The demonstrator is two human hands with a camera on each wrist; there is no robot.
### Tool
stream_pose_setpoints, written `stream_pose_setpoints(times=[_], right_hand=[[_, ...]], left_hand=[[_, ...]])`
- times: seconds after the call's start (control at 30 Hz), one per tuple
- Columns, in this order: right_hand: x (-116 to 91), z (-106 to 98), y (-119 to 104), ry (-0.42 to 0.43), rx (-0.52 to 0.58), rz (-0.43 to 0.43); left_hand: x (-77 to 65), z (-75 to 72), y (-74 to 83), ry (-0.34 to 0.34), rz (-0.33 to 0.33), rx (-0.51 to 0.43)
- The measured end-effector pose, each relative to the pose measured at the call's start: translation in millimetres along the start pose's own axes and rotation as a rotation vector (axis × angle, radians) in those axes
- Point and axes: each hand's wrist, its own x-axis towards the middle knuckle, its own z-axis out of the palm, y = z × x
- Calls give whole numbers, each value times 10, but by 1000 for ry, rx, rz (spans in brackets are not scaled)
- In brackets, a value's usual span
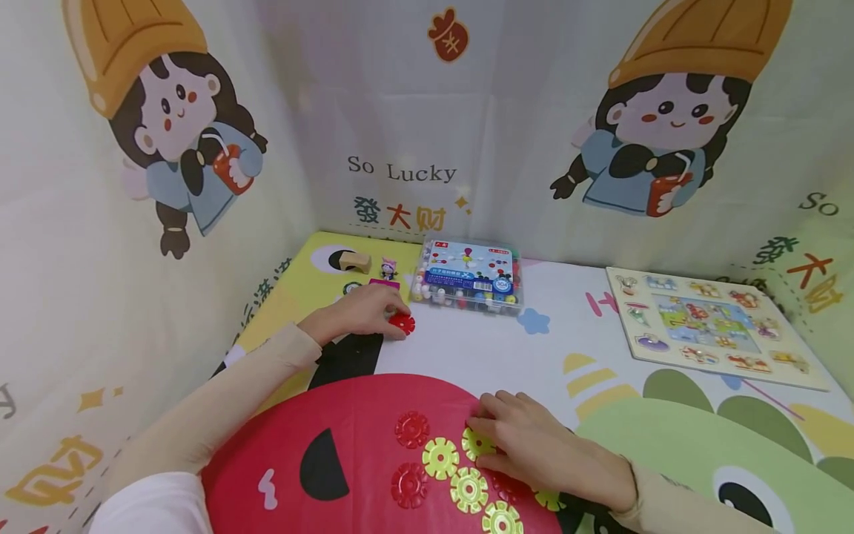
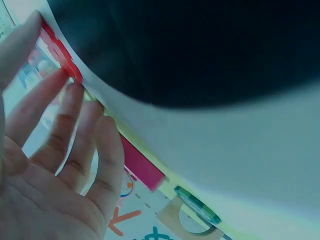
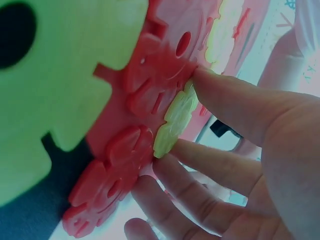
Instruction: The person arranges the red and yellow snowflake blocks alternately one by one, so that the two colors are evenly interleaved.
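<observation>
The left hand [image 1: 363,313] pinches a red disc [image 1: 403,322] near the box [image 1: 467,276]. The right hand [image 1: 537,443] grips a yellow disc [image 1: 474,443], apparently by its edges, among other discs [image 1: 460,495] on the red print [image 1: 367,415].

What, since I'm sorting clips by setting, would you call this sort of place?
Probably a children's play corner: yellow round notched plastic discs lie on a multicoloured cartoon-printed surface, near a clear rectangular plastic box of coloured pieces, and pale cartoon-printed fabric hangs around.
</observation>
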Motion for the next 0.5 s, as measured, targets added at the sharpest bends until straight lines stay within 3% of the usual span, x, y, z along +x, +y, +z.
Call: stream_pose_setpoints(times=[0.3, 0.5], right_hand=[[10, -9, -26, 4, 67, 46], [19, -14, -60, -12, 232, 2]], left_hand=[[2, 42, -2, -9, -29, 3], [-4, 61, 9, -5, -43, 4]])
